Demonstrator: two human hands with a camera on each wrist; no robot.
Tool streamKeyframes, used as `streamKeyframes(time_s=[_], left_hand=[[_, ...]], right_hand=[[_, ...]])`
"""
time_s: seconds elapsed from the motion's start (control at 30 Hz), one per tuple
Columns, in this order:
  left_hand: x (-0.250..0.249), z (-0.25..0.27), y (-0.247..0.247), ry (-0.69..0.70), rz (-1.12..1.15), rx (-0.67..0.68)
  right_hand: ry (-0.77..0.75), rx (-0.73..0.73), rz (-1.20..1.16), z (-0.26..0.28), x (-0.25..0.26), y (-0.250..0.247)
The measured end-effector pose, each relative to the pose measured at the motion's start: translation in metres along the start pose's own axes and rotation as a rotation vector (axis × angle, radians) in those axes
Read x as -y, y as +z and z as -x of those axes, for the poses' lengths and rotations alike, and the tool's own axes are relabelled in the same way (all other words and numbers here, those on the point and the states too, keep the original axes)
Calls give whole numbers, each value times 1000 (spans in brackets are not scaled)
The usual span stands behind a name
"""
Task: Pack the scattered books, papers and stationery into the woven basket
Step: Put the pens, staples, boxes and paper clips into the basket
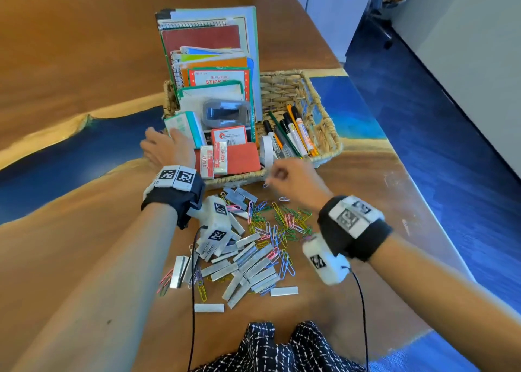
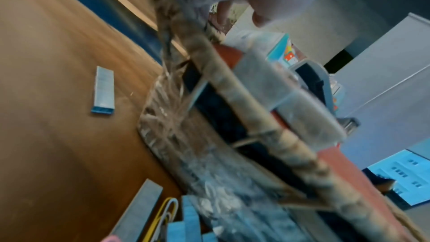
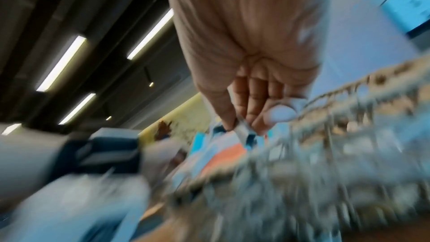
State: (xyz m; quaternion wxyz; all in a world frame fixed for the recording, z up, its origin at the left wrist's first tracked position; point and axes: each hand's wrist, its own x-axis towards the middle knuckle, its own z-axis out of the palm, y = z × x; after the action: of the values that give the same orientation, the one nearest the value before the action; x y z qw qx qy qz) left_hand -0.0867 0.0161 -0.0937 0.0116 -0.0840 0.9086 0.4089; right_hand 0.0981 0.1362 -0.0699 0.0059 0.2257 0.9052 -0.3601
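The woven basket [image 1: 324, 109] stands mid-table with upright notebooks [image 1: 211, 47], a teal box [image 1: 186, 126], erasers [image 1: 217, 160] and markers [image 1: 296, 135] inside. My left hand [image 1: 162, 135] rests on the basket's near left corner with relaxed fingers over the rim [image 2: 232, 87], beside the teal box. At the near rim, my right hand [image 1: 275, 174] has curled fingers, and thumb and fingers pinch a small silvery piece [image 3: 242, 132], by its look a paper clip [image 1: 265, 185]. Coloured paper clips [image 1: 279, 225] and grey staple strips [image 1: 248, 261] lie scattered on the table in front of the basket.
The wooden table with blue inlay [image 1: 70, 152] ends at the right [image 1: 417, 191] over a blue floor. A grey device [image 1: 225, 112] lies in the basket. Single staple strips [image 1: 209, 307] lie nearer me. Wrist-camera cables [image 1: 193, 301] hang over the pile.
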Motion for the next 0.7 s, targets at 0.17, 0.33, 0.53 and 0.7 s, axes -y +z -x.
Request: streamKeyframes(time_s=[0.17,0.33,0.53,0.7], left_hand=[[8,6,10,103,-99,59],[13,3,16,142,-229,43],[14,4,18,162,-289,22],[15,5,18,135,-227,28]], right_hand=[[148,-283,22,-67,-13,-45],[252,-80,193,-106,-31,-21],[258,41,378,-114,-36,2],[266,20,369,-112,-37,4]])
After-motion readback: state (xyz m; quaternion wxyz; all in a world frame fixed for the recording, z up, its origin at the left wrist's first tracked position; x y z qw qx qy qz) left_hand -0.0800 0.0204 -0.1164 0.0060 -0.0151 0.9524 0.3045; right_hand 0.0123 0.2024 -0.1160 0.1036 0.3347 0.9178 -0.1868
